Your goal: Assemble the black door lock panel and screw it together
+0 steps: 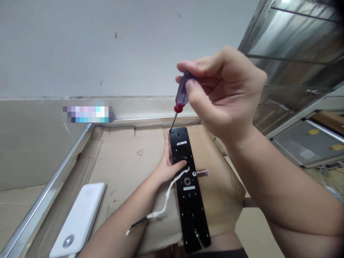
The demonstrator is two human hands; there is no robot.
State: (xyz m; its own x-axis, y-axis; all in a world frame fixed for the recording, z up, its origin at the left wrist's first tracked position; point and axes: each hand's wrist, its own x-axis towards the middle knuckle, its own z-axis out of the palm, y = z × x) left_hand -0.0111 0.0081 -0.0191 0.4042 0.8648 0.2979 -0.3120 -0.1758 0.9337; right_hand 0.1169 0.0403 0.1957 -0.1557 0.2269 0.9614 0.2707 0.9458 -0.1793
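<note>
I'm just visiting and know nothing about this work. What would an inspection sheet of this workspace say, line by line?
Surface: creased cardboard, edged by a metal frame.
Job's things: black panel; screwdriver, its tip at the panel's far left corner.
Clutter: white slab-shaped device at left; pinkish piece beside the panel, identity unclear.
Grips: left hand holds the panel around its left edge; right hand holds the screwdriver's handle.
Cables: white-wrapped cable running from the panel across the left forearm in this view.
Surroundings: pale wall; shiny metal surface at right; pixelated patch at left, contents hidden.
</note>
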